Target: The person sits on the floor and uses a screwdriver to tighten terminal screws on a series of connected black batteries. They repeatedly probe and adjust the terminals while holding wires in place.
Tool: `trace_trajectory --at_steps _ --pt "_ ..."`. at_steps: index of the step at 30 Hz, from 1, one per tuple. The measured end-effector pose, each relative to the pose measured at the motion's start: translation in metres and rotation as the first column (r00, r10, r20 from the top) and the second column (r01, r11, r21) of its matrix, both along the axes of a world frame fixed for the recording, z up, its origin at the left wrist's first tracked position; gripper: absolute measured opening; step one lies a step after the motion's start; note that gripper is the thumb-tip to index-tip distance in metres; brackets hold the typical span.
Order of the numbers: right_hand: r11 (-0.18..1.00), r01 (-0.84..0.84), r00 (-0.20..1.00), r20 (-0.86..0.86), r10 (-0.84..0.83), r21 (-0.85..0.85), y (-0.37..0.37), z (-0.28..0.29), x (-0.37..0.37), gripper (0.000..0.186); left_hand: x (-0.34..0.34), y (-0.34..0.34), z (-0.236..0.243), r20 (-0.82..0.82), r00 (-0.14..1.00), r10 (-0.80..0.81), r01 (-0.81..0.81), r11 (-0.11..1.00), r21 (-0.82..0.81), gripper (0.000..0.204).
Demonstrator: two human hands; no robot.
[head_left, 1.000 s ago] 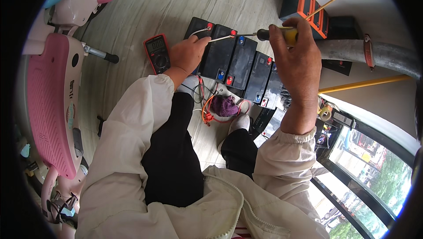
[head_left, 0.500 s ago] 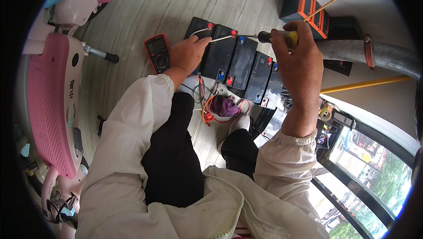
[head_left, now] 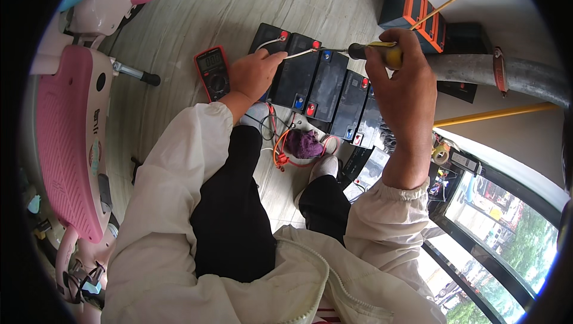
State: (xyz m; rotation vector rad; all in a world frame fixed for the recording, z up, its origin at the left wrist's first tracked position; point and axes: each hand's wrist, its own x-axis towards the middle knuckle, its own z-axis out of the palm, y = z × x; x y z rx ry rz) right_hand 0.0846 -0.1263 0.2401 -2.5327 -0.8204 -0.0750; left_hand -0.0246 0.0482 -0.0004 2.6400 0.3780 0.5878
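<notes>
My left hand (head_left: 255, 74) pinches a short white cable (head_left: 300, 54) that bridges two black batteries, its ends at red terminals on their tops. In my right hand (head_left: 407, 82) is a screwdriver (head_left: 358, 51) with a black and yellow handle, held nearly level with the fingers round its end. The shaft points left, and its tip meets the cable's end at the red terminal (head_left: 315, 45) of the second battery (head_left: 296, 73). Several more black batteries (head_left: 348, 104) with red and blue terminals stand in a row toward the right. A red and black multimeter (head_left: 212, 73) lies beside my left hand.
Red and black leads (head_left: 279, 145) and a purple cloth (head_left: 304, 144) lie between my feet. A pink scooter (head_left: 68, 139) stands at the left. Orange-and-black boxes (head_left: 412, 17) sit by the wall, near a thick grey pipe (head_left: 471, 68). A glass door (head_left: 501, 216) is at the right.
The screwdriver handle has turned slightly in my right hand, its tip staying at the same terminal. My left hand stays on the cable. The multimeter's display has changed.
</notes>
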Motion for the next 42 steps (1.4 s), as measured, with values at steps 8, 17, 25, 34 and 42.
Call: trace_trajectory --at_steps 8,17,25,34,42 --pt "0.986 -0.166 0.977 0.136 0.163 0.011 -0.002 -0.004 0.004 0.027 -0.002 -0.004 0.005 0.083 0.996 -0.029 0.033 0.998 -0.047 0.029" --pt "0.999 -0.023 0.999 -0.045 0.025 0.035 0.0 0.002 -0.002 0.028 -0.004 -0.009 0.008 0.119 0.993 -0.015 0.022 0.998 -0.054 0.026" --pt "0.989 -0.087 0.994 -0.049 0.094 0.122 0.001 0.005 -0.005 0.027 -0.019 -0.002 0.015 0.157 0.988 -0.006 0.02 0.996 -0.085 0.027" --pt "0.968 -0.107 0.99 -0.063 0.124 0.226 0.0 0.004 -0.007 0.027 -0.048 0.012 0.013 0.118 0.992 -0.043 0.049 0.997 -0.052 0.03" --pt "0.95 -0.074 0.993 -0.063 0.097 0.305 0.003 0.003 -0.01 0.03 -0.06 0.013 0.017 0.107 0.994 -0.003 0.011 0.997 -0.071 0.031"
